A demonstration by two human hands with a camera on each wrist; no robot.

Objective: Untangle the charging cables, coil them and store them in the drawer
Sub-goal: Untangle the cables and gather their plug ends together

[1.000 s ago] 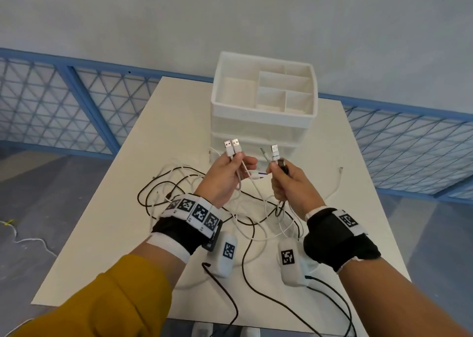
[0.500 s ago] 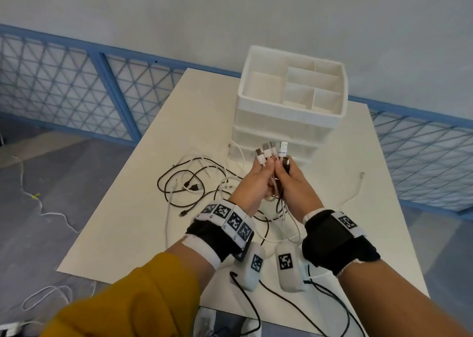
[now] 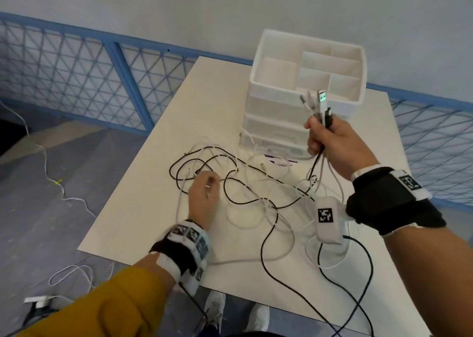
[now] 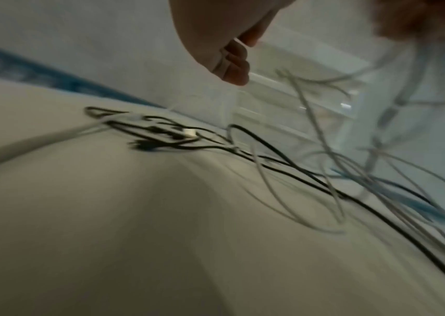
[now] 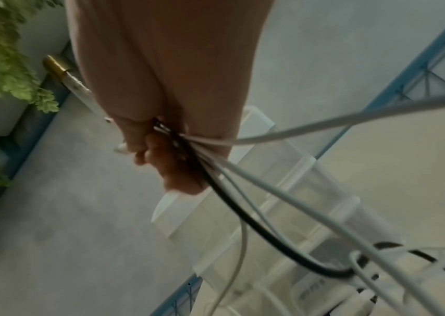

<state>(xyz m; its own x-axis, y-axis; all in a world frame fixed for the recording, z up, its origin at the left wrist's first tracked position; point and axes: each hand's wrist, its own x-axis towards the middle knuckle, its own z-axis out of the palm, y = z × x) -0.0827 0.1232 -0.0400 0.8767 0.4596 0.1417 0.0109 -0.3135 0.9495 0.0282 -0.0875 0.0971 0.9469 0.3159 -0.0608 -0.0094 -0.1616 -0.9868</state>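
Left hand [image 3: 203,196] now off plugs [image 3: 318,105]

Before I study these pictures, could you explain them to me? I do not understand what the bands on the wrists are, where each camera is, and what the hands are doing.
No machine here: a person works with bare hands. The wrist bands carry small cameras. One picture comes from a head camera looking down; the other two look along each hand. On the white table lie tangled black and white charging cables, with a white drawer organizer behind them. The right hand holds a bundle of plug ends raised in its grip. The left hand is low over the tangle; whether it holds a cable is unclear.
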